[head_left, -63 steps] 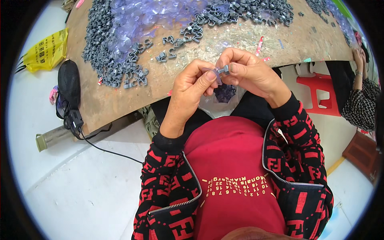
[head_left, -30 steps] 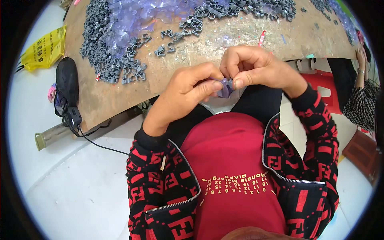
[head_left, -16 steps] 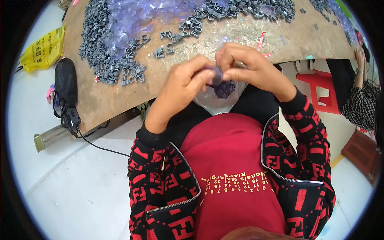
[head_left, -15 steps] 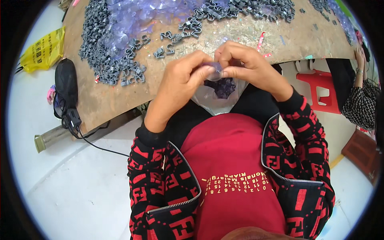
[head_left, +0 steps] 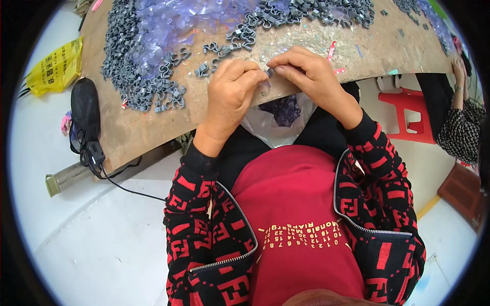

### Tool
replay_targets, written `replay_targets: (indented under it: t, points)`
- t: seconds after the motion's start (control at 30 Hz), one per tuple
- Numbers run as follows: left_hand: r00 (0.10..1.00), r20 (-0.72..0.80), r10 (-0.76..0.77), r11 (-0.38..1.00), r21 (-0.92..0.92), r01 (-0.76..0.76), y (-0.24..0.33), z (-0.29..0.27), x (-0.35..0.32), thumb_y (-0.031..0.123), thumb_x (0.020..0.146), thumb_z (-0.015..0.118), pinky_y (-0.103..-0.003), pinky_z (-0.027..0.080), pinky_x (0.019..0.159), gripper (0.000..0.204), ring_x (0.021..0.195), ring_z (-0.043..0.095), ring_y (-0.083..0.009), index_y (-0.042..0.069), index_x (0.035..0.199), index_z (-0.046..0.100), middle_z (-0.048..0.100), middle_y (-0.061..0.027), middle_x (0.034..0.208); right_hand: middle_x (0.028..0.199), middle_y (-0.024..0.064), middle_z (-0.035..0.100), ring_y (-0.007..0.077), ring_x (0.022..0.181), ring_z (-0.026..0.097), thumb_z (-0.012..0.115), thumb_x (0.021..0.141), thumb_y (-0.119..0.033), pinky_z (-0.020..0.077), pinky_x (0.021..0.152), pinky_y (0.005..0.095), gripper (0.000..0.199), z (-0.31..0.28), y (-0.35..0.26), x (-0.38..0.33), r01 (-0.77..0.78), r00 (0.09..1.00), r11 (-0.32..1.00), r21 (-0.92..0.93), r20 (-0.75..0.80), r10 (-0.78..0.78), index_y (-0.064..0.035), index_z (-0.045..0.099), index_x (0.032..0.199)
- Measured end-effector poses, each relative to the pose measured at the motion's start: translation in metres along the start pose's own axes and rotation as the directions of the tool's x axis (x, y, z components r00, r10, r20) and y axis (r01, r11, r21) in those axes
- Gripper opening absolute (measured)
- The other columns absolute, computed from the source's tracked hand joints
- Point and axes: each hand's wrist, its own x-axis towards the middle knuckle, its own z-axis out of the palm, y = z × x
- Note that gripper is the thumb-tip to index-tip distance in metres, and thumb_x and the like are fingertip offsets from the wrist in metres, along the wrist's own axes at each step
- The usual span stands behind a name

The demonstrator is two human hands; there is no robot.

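My left hand [head_left: 232, 94] is closed in a pinch on a clear purple suction cup [head_left: 266, 83], of which only an edge shows past the fingertips. Just to its right, my right hand [head_left: 309, 74] pinches a small grey clip [head_left: 270, 72], mostly hidden by the fingers. The two hands are close together above the table's near edge, with a narrow gap between the fingertips. Below them, an open whitish plastic bag [head_left: 255, 125] at my lap holds a heap of dark purple pieces [head_left: 287, 112].
Grey clips [head_left: 153, 86] and clear purple suction cups [head_left: 178, 15] lie heaped across the brown table [head_left: 117, 132]. A yellow bag [head_left: 58, 66] and black pouch [head_left: 84, 104] are at its left. Right of me are a red stool [head_left: 406, 109] and another person's arm [head_left: 459, 81].
My fingertips have drawn slightly apart and tipped away from the bag. The round face of the suction cup, plain before, is now mostly hidden, and a small grey piece shows at my right fingertips.
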Motion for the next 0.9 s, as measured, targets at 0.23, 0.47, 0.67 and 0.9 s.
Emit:
replay_targets:
  t: [0.23,0.47,0.67,0.9]
  points:
    - [0.999,0.042,-0.012,0.998,-0.059,0.015,0.001,0.004,0.003,-0.001,0.072,0.066,-0.034,0.047,0.068,0.015,0.076,0.057,-0.0243,0.009,0.083,0.065,0.062,-0.0033,0.085,0.078,0.0072,0.060,0.0181,0.070,0.058,0.064,0.083,-0.010,0.0451,0.064,0.0285,0.011,-0.003,0.000,0.011,-0.012,0.994,1.000,-0.023,0.108,0.015,-0.0025,0.065,0.090]
    - [0.995,0.018,-0.100,0.992,-0.076,0.101,-0.004,0.008,-0.002,-0.002,0.071,0.067,-0.034,0.048,0.068,0.018,0.079,0.059,-0.0261,0.007,0.087,0.064,0.063,-0.0060,0.087,0.068,0.0026,0.056,0.0088,0.064,0.051,0.063,0.082,-0.009,0.0431,0.059,0.0257,0.009,-0.011,0.000,0.024,-0.222,0.935,0.974,0.041,0.293,0.200,-0.0012,0.061,0.087]
    - [0.998,0.044,-0.054,0.999,0.000,0.054,-0.001,0.004,0.001,0.000,0.070,0.067,-0.034,0.048,0.066,0.017,0.076,0.058,-0.0251,0.008,0.085,0.064,0.062,-0.0035,0.084,0.066,0.0023,0.056,0.0085,0.061,0.050,0.062,0.082,-0.009,0.0417,0.056,0.0261,0.009,-0.012,-0.004,0.029,-0.196,0.931,0.980,0.026,0.321,0.177,-0.0012,0.060,0.086]
    - [1.000,0.026,0.016,0.999,0.038,-0.017,-0.003,0.007,0.001,0.001,0.069,0.066,-0.033,0.048,0.064,0.017,0.075,0.058,-0.0241,0.009,0.084,0.063,0.062,-0.0029,0.084,0.063,0.0022,0.053,0.0099,0.058,0.049,0.060,0.079,-0.008,0.0389,0.053,0.0269,0.008,-0.014,-0.013,0.030,-0.238,0.912,0.971,-0.030,0.338,0.234,-0.0023,0.056,0.083]
